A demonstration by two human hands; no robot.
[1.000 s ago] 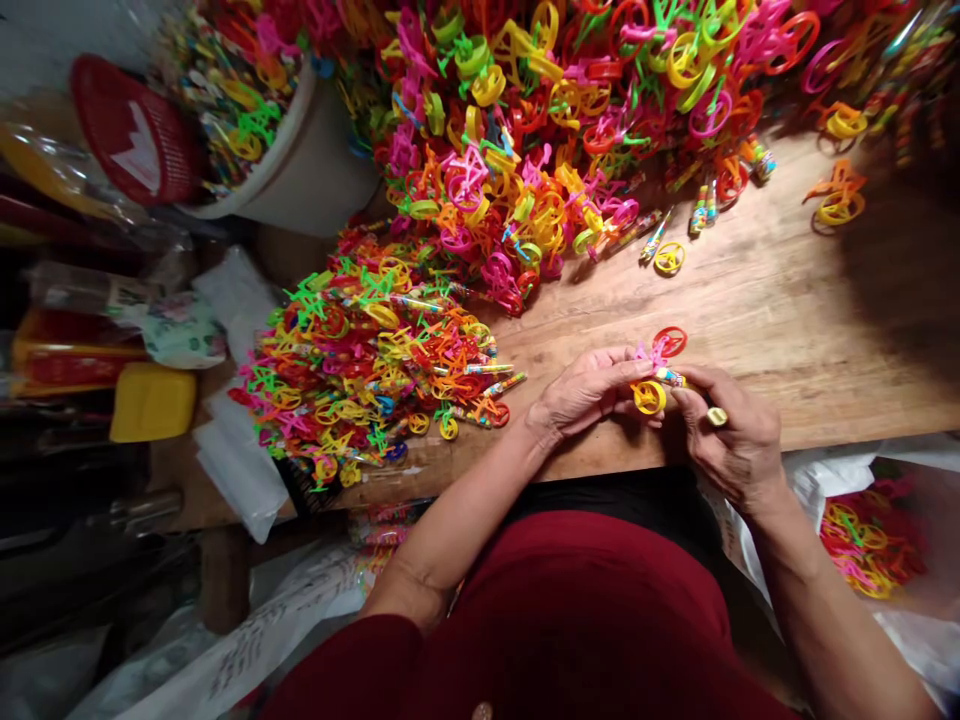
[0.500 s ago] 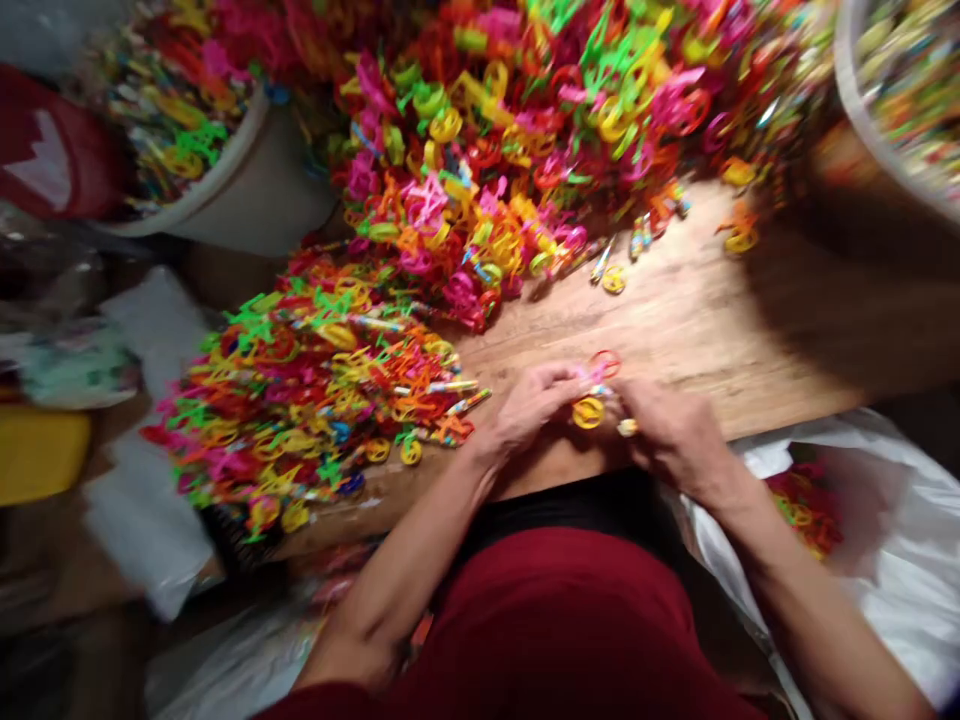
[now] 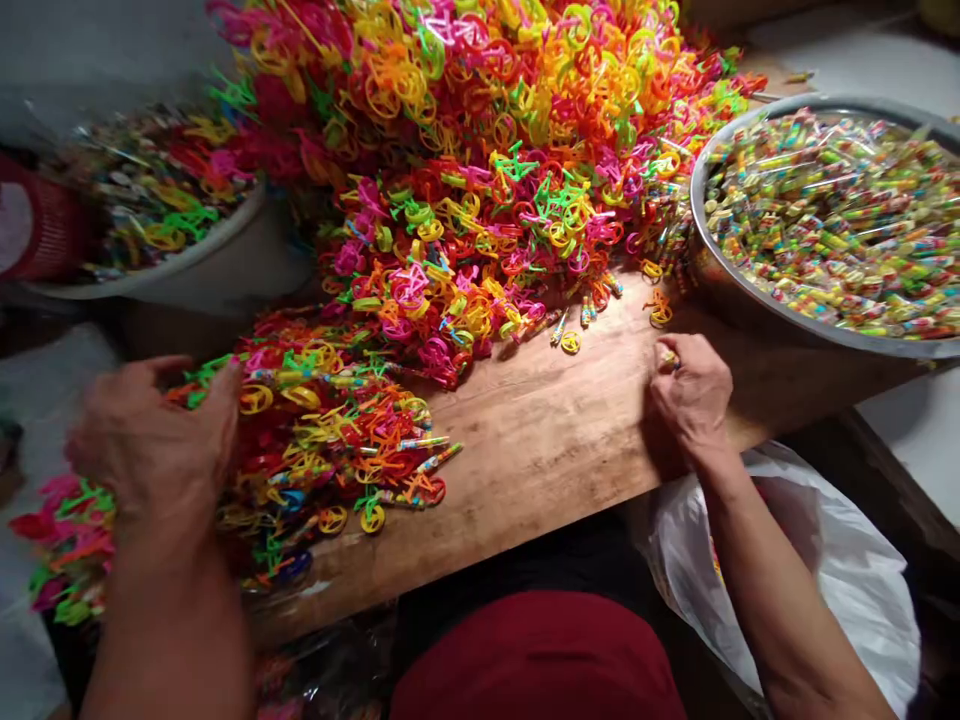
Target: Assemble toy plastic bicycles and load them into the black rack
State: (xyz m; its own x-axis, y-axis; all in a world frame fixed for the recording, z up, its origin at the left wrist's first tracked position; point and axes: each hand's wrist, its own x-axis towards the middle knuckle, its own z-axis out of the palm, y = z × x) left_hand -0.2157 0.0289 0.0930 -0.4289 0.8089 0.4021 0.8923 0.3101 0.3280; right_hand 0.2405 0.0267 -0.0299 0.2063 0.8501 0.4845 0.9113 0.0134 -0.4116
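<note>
Plastic pieces (image 3: 301,397) lie by the arched left hand (image 3: 159,432), fingers parted, while the right hand (image 3: 691,388) clenches a yellowish stub (image 3: 670,358).

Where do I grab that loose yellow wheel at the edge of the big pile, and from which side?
Pinch the yellow wheel by its rim, coming down from the near side. It appears to lie flat on the wooden table, with the big pile beyond it and a thin stick close on its left. Its open spokes might let a fingertip hook inside.
</note>
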